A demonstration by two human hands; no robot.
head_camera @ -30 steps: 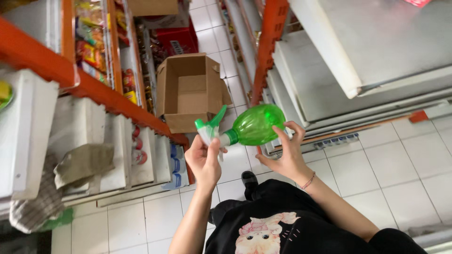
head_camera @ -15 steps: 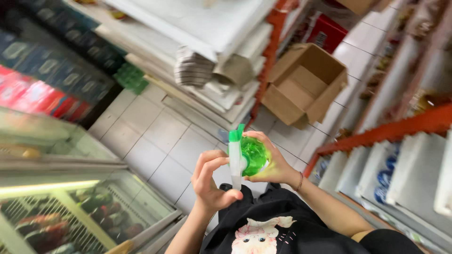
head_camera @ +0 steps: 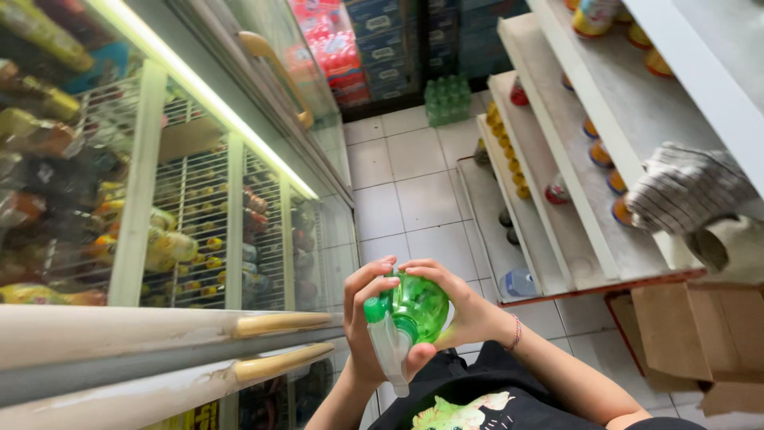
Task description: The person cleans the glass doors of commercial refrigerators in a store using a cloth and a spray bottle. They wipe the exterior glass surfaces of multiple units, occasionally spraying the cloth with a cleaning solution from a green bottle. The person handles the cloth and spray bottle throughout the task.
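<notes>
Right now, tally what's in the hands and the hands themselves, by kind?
Green spray bottle: 1
White trigger sprayer head: 1
Left hand: 1
Right hand: 1
Total: 4

A translucent green spray bottle [head_camera: 418,306] with a white trigger head [head_camera: 387,350] and green nozzle cap lies tilted, its base facing away, cradled between both hands above the white tiled floor.

We see a glossy, translucent green plastic spray bottle [head_camera: 418,306] with a matt white plastic trigger head [head_camera: 387,349], glossy white floor tiles [head_camera: 414,191], a glass-fronted cooler [head_camera: 199,215], and brown cardboard boxes [head_camera: 700,334].
</notes>
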